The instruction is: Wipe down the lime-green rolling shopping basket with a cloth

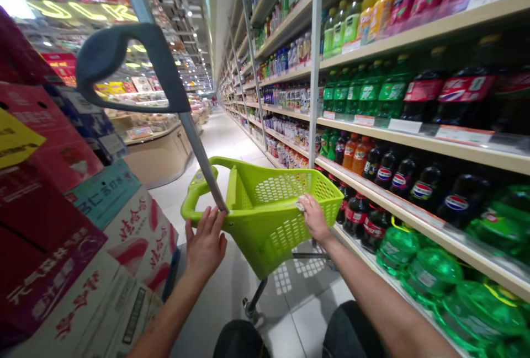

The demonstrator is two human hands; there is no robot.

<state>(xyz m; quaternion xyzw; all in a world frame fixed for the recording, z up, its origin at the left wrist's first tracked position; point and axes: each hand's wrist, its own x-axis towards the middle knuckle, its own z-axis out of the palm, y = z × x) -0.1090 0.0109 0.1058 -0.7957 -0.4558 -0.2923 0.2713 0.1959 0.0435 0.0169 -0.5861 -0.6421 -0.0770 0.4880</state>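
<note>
A lime-green shopping cart [265, 223] with a perforated basket stands in front of me, tilted in view. My left hand [205, 245] rests on the cart's near rim with its fingers stretched out, close to the foot of the grey handle pole [202, 159]. At the pole's upper end is a dark grey looped handle [174, 71]. On the basket's near rim, toward its right end, my right hand [315, 219] is closed on a small white wad [300, 204] that looks like a tissue or cloth, mostly hidden by the fingers. The visible basket interior holds nothing.
Shelves of drink bottles [372, 90] run along the right, with large green bottles [426, 272] lowest. Stacked drink cartons [136, 220] stand close on my left. Beyond the cart, a tiled aisle [213, 126] passes a rounded display counter [159, 154].
</note>
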